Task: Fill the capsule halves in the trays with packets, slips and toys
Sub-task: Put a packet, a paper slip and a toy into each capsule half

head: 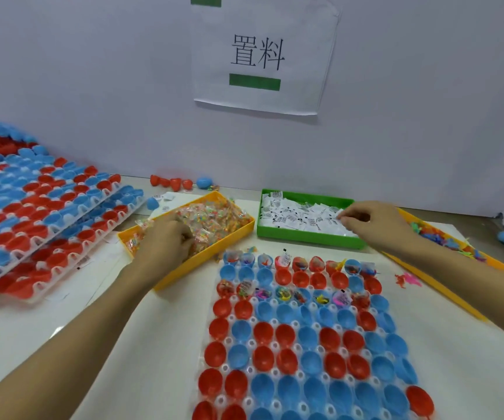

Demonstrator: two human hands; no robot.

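Both hands reach into supply bins beyond a tray of capsule halves.

Nearest on the bench (160, 344) lies the tray (302, 344) of red and blue capsule halves (263, 357); only its first and third far rows hold fillings. Beyond it, the left hand (166, 241) digs with curled fingers into the packets (214, 218) in the yellow bin (214, 253). The right hand (375, 222) pinches white slips (302, 218) in the green bin (305, 237). Toys (444, 237) fill another yellow bin at right; stacked trays (38, 219) sit at left. A paper sign (263, 56) hangs on the wall.
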